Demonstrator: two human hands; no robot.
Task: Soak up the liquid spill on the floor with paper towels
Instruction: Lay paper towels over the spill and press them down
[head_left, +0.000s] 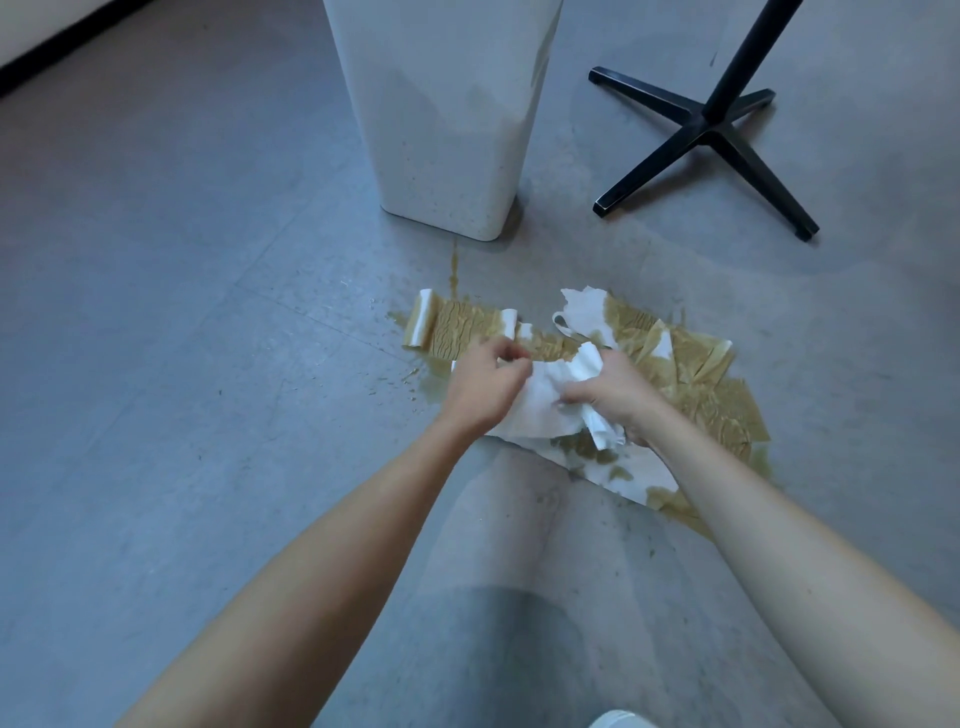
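A brown liquid spill (434, 376) spreads over the grey floor, mostly under several paper towels. The soaked towels (722, 400) lie flat and stained tan, with white corners left dry. My left hand (485, 387) and my right hand (618, 395) both grip a crumpled white paper towel (545, 400) held just above the wet sheets. A partly stained sheet (639, 470) lies below my right wrist. A thin trickle of the spill (455, 270) runs up toward the bin.
A white speckled bin (447, 114) stands on the floor just beyond the spill. A black cross-shaped table base (706, 130) sits at the upper right. My knee (498, 525) is below the towels. Small brown splashes dot the floor to the left.
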